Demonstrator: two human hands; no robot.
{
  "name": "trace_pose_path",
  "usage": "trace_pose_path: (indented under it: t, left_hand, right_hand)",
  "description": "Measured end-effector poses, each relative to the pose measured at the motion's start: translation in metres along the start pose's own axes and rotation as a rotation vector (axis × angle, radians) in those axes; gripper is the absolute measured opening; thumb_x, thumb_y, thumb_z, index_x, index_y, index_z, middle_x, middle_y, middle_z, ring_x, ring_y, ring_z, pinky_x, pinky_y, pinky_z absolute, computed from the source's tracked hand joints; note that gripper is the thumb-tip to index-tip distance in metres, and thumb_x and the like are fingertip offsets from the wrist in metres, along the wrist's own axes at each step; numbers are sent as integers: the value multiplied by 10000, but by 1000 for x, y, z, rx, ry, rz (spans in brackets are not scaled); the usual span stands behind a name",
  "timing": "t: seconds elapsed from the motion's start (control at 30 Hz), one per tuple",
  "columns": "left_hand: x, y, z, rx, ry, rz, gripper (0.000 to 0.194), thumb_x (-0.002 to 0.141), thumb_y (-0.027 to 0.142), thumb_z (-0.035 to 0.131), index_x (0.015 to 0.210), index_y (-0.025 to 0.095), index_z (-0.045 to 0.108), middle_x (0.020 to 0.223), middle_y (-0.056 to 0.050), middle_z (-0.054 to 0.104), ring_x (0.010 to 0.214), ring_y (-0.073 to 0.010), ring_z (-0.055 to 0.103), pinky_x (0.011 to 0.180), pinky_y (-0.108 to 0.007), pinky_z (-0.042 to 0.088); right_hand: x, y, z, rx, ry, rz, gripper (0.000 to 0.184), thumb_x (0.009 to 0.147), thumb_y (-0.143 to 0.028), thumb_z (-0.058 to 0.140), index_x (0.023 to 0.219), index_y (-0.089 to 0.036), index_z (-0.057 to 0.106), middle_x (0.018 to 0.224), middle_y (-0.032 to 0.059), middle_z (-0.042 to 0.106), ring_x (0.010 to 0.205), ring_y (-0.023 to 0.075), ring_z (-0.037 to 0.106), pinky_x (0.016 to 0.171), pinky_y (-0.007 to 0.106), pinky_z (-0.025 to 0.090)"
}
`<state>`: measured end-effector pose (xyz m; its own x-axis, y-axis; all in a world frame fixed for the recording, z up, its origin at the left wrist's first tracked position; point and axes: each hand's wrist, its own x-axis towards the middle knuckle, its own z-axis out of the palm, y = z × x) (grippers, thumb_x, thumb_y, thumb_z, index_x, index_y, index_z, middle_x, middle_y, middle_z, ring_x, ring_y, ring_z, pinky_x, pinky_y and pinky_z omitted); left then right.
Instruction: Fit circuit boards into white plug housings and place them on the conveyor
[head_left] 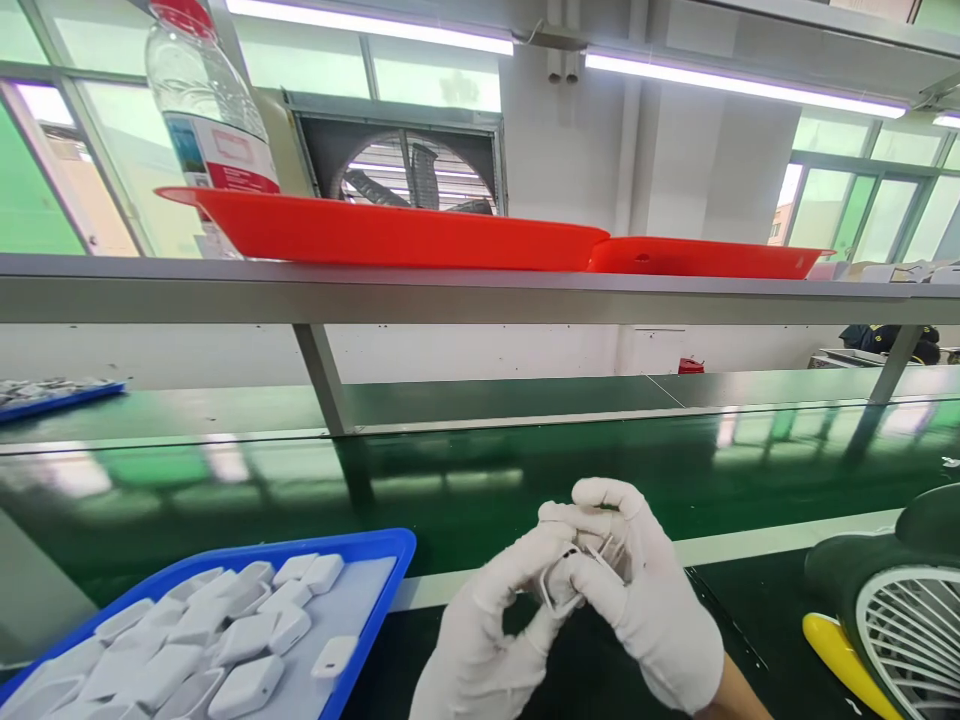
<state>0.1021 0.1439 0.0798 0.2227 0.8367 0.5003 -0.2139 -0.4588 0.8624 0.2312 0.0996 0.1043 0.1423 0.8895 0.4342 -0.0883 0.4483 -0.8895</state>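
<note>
My left hand (499, 620) and my right hand (651, 612), both in white gloves, meet over the near edge of the bench. Between them is a small white plastic frame (551, 598), tilted, with an open middle and thin edges. The left fingers and thumb pinch it from the left, while the right thumb and fingers close on its other side. Gloved fingers cover much of it. To the left, a blue tray (405, 548) carries a heap of small white plastic cases (247, 685), some of them hollow shells.
A small dark green fan (847, 590) with a white grille stands at the right, beside a yellow object (844, 660). A green conveyor belt (465, 490) runs behind my hands. Overhead, a shelf (450, 298) bears red trays (420, 235) and a plastic bottle (217, 130).
</note>
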Motion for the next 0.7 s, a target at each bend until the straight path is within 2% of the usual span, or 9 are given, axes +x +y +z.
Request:
trace_pose_path:
  t: [0.07,0.1,0.17,0.23,0.27,0.33,0.47,0.63,0.7]
  left_hand:
    - [4,1,-2,-75,8,-52,421,697,268,772,1087,239,618,934,-54,719,656,-161,667,592,-265,581]
    - [7,1,-3,-133,13,-99,449,728,301,749,1137,242,574,891,-40,714,549,-124,625,490,-229,550]
    - [12,2,-7,-262,27,-220,387,764,388,710,1081,221,566,758,-1,688,400,-77,525,344,-177,452]
    - [18,4,-10,-366,20,-332,290,784,441,675,854,173,589,563,35,614,334,-55,476,312,-138,393]
    - [21,4,-11,-418,30,-379,305,794,448,659,754,158,570,491,47,570,303,-42,448,301,-119,362]
    - [25,4,-10,-519,93,-482,338,817,426,626,654,146,529,436,50,534,268,-19,394,284,-94,309]
    - [28,-2,-3,-664,270,-667,260,782,331,660,678,153,501,613,24,629,281,-4,389,242,-90,261]
    - [27,-9,2,-675,222,-730,235,812,365,608,751,167,498,641,19,622,293,-12,401,245,-100,243]
    - [26,-9,-1,-575,105,-687,268,811,402,597,749,168,481,657,9,624,301,-15,407,270,-115,268]
  right_hand:
    - [6,0,-10,109,-41,-26,742,687,-518,761,1275,-261,388,1307,161,555,1182,278,562,957,491,480]
    - [9,0,-16,122,-25,-71,810,670,-549,761,1320,-283,357,1378,149,492,1261,285,486,1011,515,425]
    - [14,-2,-28,76,57,-133,689,734,-538,715,1311,-310,415,1422,101,453,1330,270,397,1081,526,336]
    - [17,-4,-38,0,137,-113,442,839,-467,632,1239,-307,528,1375,71,509,1305,260,430,1082,519,342]
    - [17,-5,-42,-31,156,-102,347,872,-440,594,1187,-293,586,1345,67,539,1281,263,457,1075,514,355]
    - [17,-5,-46,-93,166,-78,254,901,-407,552,1076,-267,673,1301,59,578,1245,268,489,1080,503,352]
    - [17,0,-43,-234,124,-32,231,902,-388,542,929,-256,730,1249,38,618,1210,262,513,1084,473,352]
    - [20,9,-36,-367,51,-39,244,931,-343,484,1040,-251,682,1208,45,637,1130,223,573,1005,416,457]
    - [22,12,-35,-473,-9,-91,265,923,-266,480,1147,-268,620,1254,43,603,1149,215,556,1009,423,452]
